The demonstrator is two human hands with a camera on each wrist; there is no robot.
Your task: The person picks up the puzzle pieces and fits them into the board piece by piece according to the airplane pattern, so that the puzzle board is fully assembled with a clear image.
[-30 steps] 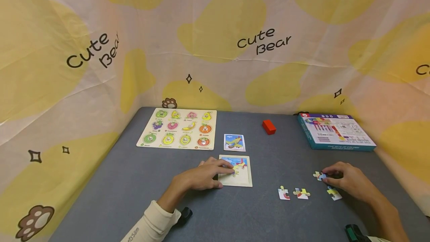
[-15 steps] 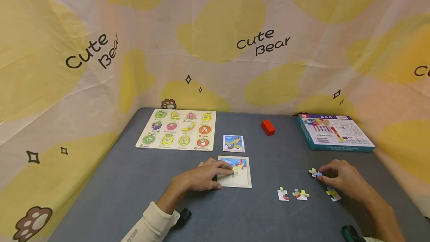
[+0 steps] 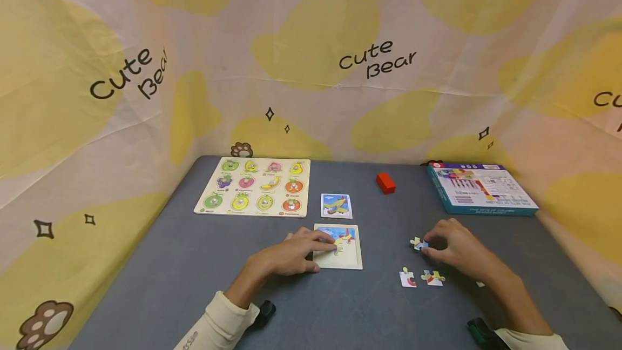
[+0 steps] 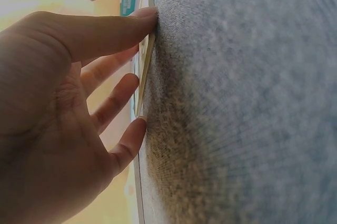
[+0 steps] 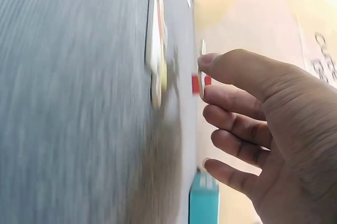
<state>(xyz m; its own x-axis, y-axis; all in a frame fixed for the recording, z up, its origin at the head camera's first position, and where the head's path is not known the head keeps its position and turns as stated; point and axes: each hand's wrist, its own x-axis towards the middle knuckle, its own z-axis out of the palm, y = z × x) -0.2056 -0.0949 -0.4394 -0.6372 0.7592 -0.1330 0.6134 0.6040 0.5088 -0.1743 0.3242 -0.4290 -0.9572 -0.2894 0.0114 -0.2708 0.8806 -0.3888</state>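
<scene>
Between thumb and forefinger my right hand [image 3: 461,255] pinches a jigsaw piece [image 3: 417,243], lifted above the table in the right wrist view. My left hand [image 3: 291,254] rests, fingers extended, on the left part of a small puzzle tray [image 3: 360,250]. Its thumb touches down by the near edge, as the left wrist view shows. Part of an airplane picture is assembled in the tray's upper half, partly covered by the fingers. Two loose jigsaw pieces lie right of the tray, a red-and-white piece [image 3: 407,278] and a yellow-and-red piece [image 3: 433,278]. The right forearm mostly hides another piece [image 3: 480,284].
An airplane picture card [image 3: 336,206] lies behind the tray. A fruit puzzle board [image 3: 252,187] is at the back left. Farther right are a red block [image 3: 386,183] and a flat teal-edged box [image 3: 482,189]. Printed cloth walls [image 3: 301,58] rise behind and beside the table.
My right hand has carried the pinched jigsaw piece leftward, toward the tray, and its forearm now covers most of the rightmost loose piece. The left hand has stayed on the tray.
</scene>
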